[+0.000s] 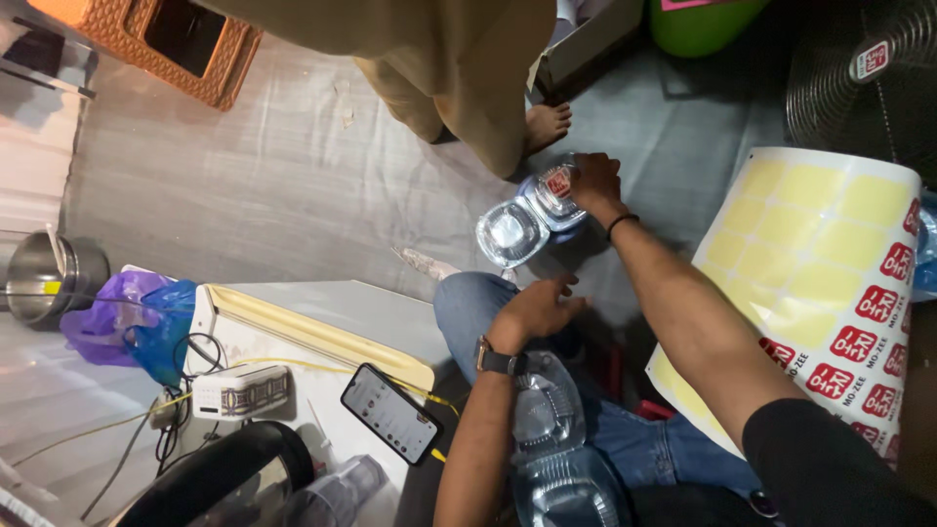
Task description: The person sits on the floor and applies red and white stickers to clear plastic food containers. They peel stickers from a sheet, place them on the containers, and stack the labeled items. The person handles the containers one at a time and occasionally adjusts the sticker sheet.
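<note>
1. The right hand [593, 182] was stretched forward, fingers closed down over the top of a clear plastic box [554, 200], pressing on a red sticker [558, 182] on its lid, seemingly to keep the box steady while the sticker went flat.
2. The left hand [539, 308] lay loosely open on the person's knee [468, 304], palm down and holding nothing, probably resting as a brace.
3. The box stood on the grey floor mat [254, 195], just ahead of the knee; it was see-through, with rounded corners, and looked empty.
4. A second clear box [509, 234] touched it on the near side, without a sticker as far as the glare let me tell.
5. More clear boxes [554, 449] lay stacked in the lap, within easy reach.
6. A sticker roll [820, 283] hung open to the right, yellow backing bared where red stickers were gone.
7. A phone [390, 413] lay on a white table [322, 322] to the left.
8. Another person's foot [547, 122] stood beyond the boxes.
</note>
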